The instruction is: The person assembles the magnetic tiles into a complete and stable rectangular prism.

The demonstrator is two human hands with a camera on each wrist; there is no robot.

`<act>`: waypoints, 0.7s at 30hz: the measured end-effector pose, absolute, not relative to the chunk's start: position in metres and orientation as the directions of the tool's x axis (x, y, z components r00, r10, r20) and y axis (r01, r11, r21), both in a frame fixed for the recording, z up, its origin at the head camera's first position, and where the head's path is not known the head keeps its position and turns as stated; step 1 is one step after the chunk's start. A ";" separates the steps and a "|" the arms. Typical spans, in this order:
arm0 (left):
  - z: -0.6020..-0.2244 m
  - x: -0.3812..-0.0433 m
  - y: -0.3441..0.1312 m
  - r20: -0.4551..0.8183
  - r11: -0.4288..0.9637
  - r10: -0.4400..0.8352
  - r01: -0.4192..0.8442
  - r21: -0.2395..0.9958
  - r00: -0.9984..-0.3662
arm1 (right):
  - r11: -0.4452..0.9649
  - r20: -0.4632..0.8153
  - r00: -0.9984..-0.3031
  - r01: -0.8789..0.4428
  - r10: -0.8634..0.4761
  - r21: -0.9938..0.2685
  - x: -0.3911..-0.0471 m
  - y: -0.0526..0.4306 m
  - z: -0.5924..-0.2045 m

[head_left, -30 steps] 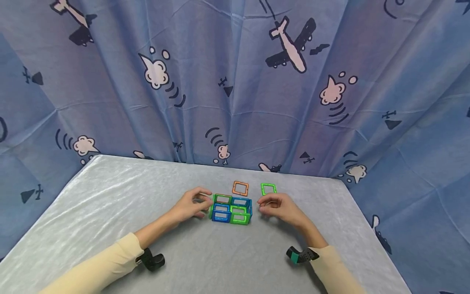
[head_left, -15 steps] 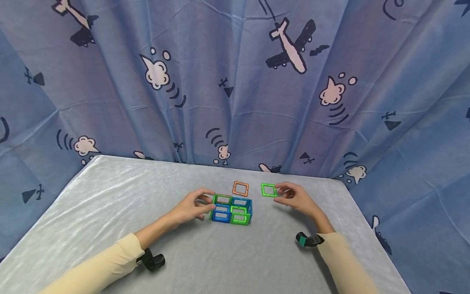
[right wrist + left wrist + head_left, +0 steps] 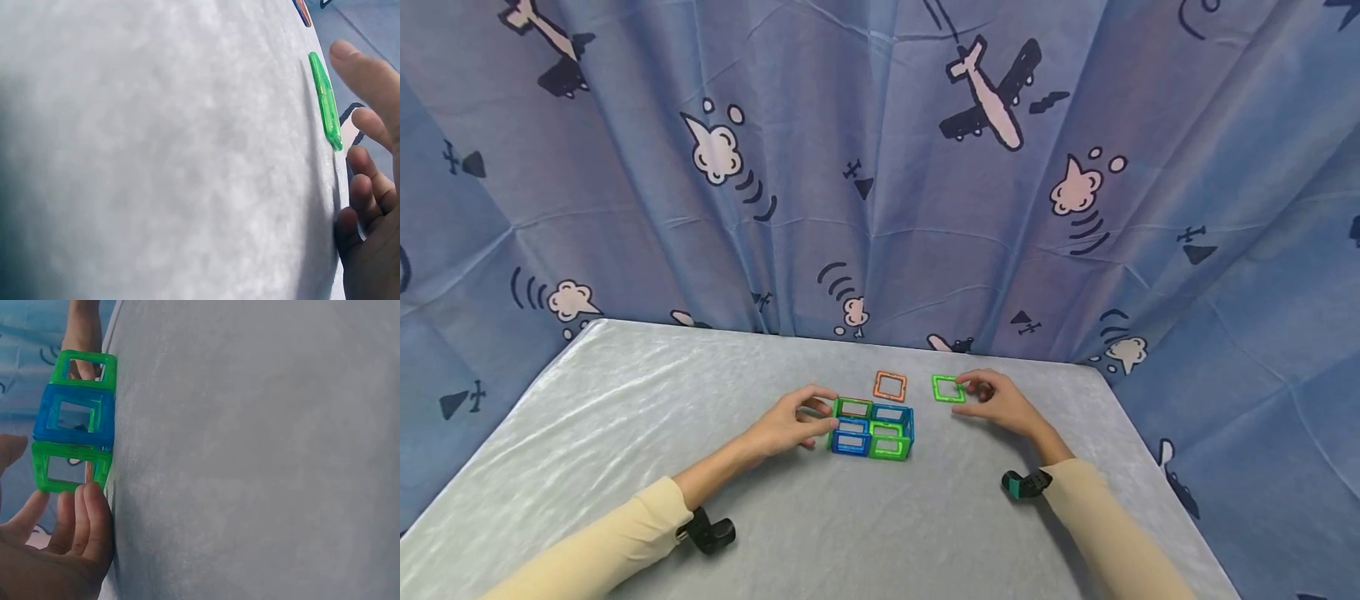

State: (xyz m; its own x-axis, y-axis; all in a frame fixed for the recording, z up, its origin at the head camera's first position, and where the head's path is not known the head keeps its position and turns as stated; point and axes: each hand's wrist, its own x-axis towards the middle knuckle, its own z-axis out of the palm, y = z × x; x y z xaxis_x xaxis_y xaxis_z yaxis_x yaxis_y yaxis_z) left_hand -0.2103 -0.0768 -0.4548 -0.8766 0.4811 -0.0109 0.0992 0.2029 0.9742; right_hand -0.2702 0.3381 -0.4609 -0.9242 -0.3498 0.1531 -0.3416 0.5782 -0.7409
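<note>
A low box of blue and green magnetic tiles (image 3: 871,443) stands at mid-table in the head view. Against its left end my left hand (image 3: 790,423) holds its fingers, thumb near the front corner. The left wrist view has those fingertips at the end of the green tile (image 3: 50,450), the thumb apart from it. Farther back and right lies a flat, square green magnetic tile (image 3: 936,388). My right hand (image 3: 1003,406) reaches to its right side, index finger and thumb spread. In the right wrist view, the thumb and fingers stand apart beside this tile (image 3: 326,103).
An orange square tile (image 3: 890,397) lies flat behind the box, left of the loose green one. Pale cloth covers the table (image 3: 760,533). A blue curtain (image 3: 805,192) printed with airplanes hangs along the back edge.
My right hand has moved from beside the box, rightward and back, to the loose green tile, its finger and thumb spreading apart. The left hand stays at the box with little movement.
</note>
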 end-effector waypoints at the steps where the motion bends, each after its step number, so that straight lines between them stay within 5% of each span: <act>1: -0.455 -0.210 -0.077 -0.010 0.204 0.482 0.101 0.974 -0.876 | 0.581 0.157 -0.926 -0.341 -0.344 -0.739 -0.271 0.338 -0.462; 21: -0.454 -0.210 -0.074 -0.013 0.213 0.462 0.097 0.972 -0.887 | 0.584 0.163 -0.923 -0.349 -0.347 -0.733 -0.272 0.330 -0.463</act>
State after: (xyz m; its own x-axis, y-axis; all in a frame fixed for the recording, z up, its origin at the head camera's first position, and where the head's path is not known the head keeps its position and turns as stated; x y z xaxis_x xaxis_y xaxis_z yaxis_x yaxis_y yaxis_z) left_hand -0.2104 -0.0736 -0.4535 -0.8869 0.4619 -0.0130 0.0969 0.2133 0.9722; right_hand -0.2718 0.3299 -0.4633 -0.9235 -0.3473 0.1631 -0.3491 0.5841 -0.7328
